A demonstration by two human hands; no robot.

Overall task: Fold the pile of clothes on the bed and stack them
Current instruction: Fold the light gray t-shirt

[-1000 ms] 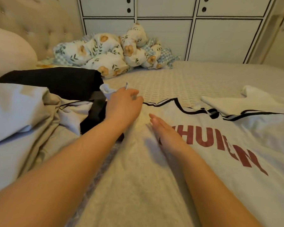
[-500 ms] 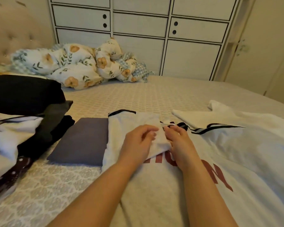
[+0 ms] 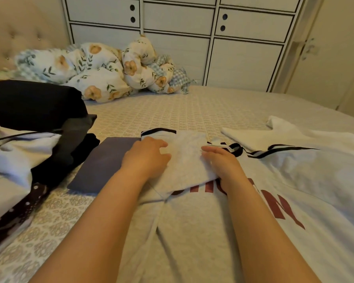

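Both hands slid apart: left hand [image 3: 146, 158], right hand [image 3: 223, 160] apparently flat, pressing folded sleeve [image 3: 187, 158]; shirt [image 3: 253, 231] collar faces away.

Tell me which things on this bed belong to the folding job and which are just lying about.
Part of the job:
- white T-shirt with dark red lettering, sleeve folded in
- left hand and right hand, on that sleeve
- folded flat purple-grey garment
- unfolded clothes heap

Lying about:
- floral quilt bundle
- white panelled wardrobe

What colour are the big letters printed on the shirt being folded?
Dark red, maroon-like letters on the light grey shirt, seen in the head view.
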